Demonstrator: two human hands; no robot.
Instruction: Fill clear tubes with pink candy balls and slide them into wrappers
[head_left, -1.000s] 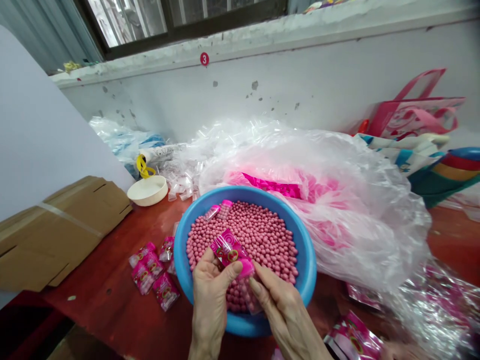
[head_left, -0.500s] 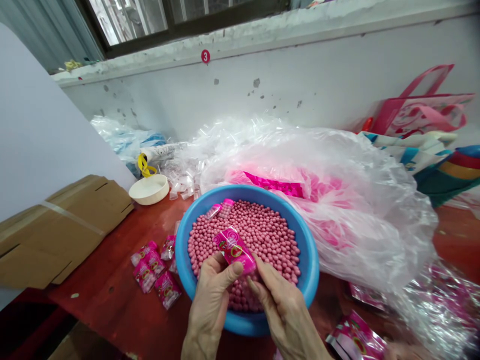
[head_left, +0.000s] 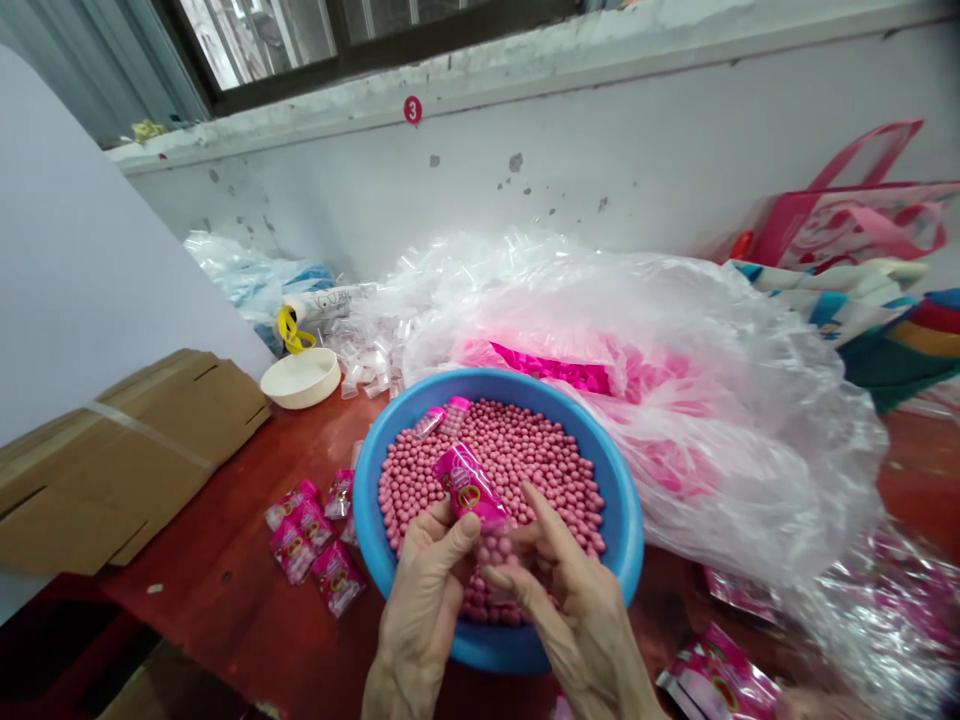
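Observation:
A blue basin (head_left: pixel 630 540) holds many small pink balls (head_left: pixel 540 460). Over it, my left hand (head_left: pixel 427 590) pinches a pink printed packet (head_left: pixel 469 485) between thumb and fingers. The packet's lower part is clear and shows pink balls inside. My right hand (head_left: pixel 577 600) has its thumb and fingertips at that clear lower end, with the index finger raised away from it. Two small clear containers with pink caps (head_left: pixel 442 417) lie on the balls at the back left of the basin.
Several filled pink packets (head_left: pixel 311 540) lie left of the basin. Behind are a white round lid (head_left: pixel 300 378), small clear cups (head_left: pixel 367 365) and a big plastic bag (head_left: pixel 735 400) with pink pieces. Cardboard (head_left: pixel 127 450) is at left; more packets (head_left: pixel 720 680) lie front right.
My right index finger has lifted off the packet, uncovering its clear end with the balls. My left hand keeps its hold. The view has shifted very slightly.

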